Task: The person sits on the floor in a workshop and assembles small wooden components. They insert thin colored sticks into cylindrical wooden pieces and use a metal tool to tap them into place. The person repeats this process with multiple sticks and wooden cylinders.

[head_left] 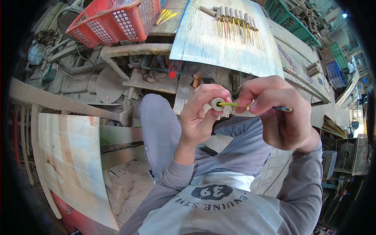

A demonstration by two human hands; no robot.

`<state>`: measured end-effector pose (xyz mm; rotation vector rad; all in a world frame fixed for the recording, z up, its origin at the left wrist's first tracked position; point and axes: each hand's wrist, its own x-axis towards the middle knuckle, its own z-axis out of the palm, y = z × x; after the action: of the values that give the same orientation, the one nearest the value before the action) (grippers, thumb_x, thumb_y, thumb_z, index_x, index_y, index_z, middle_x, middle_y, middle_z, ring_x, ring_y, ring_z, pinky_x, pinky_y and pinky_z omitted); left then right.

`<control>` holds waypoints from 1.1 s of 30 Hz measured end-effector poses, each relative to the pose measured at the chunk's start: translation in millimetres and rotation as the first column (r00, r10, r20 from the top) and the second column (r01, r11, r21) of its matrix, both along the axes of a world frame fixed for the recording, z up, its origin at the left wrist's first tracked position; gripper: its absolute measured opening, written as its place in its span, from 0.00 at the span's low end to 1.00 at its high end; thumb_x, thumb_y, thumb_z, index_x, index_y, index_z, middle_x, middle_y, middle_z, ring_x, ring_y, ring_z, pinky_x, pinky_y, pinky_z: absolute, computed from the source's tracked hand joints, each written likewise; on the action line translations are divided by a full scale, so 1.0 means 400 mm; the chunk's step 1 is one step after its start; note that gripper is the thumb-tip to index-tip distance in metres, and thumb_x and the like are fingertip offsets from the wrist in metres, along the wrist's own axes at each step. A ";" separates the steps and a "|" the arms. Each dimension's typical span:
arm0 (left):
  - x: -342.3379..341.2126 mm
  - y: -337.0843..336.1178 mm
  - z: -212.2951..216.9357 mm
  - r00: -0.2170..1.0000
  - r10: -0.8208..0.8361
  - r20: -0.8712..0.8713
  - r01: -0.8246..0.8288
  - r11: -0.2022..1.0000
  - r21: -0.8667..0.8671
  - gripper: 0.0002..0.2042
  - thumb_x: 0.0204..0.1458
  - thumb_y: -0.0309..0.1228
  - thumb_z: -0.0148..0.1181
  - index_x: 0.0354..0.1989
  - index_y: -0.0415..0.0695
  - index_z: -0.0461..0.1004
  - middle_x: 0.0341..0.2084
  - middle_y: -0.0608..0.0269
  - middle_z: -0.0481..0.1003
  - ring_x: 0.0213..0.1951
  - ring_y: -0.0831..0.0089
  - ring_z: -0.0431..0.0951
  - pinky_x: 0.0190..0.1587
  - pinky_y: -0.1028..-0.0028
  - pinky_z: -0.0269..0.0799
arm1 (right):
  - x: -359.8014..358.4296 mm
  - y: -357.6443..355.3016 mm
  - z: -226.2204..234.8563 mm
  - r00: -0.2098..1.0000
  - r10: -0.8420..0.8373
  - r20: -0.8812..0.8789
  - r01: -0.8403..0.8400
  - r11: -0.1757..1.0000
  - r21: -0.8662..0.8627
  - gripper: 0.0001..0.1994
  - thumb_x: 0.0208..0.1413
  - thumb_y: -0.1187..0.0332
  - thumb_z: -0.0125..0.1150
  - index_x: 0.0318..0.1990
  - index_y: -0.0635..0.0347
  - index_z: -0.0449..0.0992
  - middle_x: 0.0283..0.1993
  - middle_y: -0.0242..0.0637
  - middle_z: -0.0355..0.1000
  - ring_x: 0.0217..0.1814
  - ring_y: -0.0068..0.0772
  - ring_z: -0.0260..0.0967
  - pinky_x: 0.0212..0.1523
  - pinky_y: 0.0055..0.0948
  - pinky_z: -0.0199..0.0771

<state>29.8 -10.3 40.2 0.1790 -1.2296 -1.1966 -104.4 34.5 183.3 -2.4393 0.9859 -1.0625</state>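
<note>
In front of my knees, my left hand [198, 117] grips a pale round cylinder [215, 102] between thumb and fingers, its end with a dark hole facing right. My right hand [280, 111] pinches a thin yellow-green stick [232, 104]. One end of that stick meets the hole; whether it goes inside, I cannot tell. Its other end pokes out past my right fingers. Beyond my hands, on a pale wooden board [203, 43], lies a row of several grey cylinders [232, 13] with thin sticks projecting from them toward me.
At the upper left stands a red plastic basket [111, 25], with a bundle of yellow sticks [166, 16] beside it. A red-capped bottle [174, 70] sits below the board's left edge. Another wooden board [70, 156] leans at my left. Green crates [290, 21] stand far right.
</note>
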 end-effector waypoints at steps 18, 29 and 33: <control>0.018 0.006 -0.021 0.998 0.004 0.056 -0.002 0.999 -0.041 0.12 0.52 0.26 0.57 0.43 0.38 0.64 0.31 0.61 0.70 0.27 0.82 0.67 0.31 0.82 0.64 | 0.012 -0.008 -0.022 1.000 -0.002 -0.012 0.002 0.999 -0.041 0.13 0.48 0.91 0.42 0.39 0.67 0.64 0.37 0.52 0.69 0.32 0.31 0.73 0.33 0.25 0.75; 0.009 0.023 -0.017 0.991 -0.091 -0.094 0.096 0.994 0.057 0.10 0.51 0.23 0.55 0.39 0.39 0.62 0.31 0.57 0.69 0.30 0.79 0.66 0.34 0.81 0.61 | 0.019 -0.002 -0.026 1.000 0.004 -0.019 -0.005 0.997 -0.074 0.15 0.44 0.94 0.40 0.38 0.69 0.64 0.36 0.53 0.69 0.30 0.30 0.72 0.32 0.24 0.74; 0.015 0.029 -0.003 0.991 -0.115 -0.076 0.121 0.989 0.083 0.10 0.51 0.23 0.55 0.39 0.39 0.62 0.31 0.57 0.69 0.30 0.78 0.66 0.35 0.80 0.61 | 0.018 -0.001 -0.021 1.000 -0.004 -0.023 0.002 0.998 -0.065 0.15 0.43 0.94 0.39 0.37 0.70 0.64 0.36 0.54 0.69 0.30 0.30 0.72 0.32 0.24 0.74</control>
<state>35.7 1.3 38.9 0.1291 -1.1395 -1.3496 -97.2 34.2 175.0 -2.5076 0.9774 -1.0858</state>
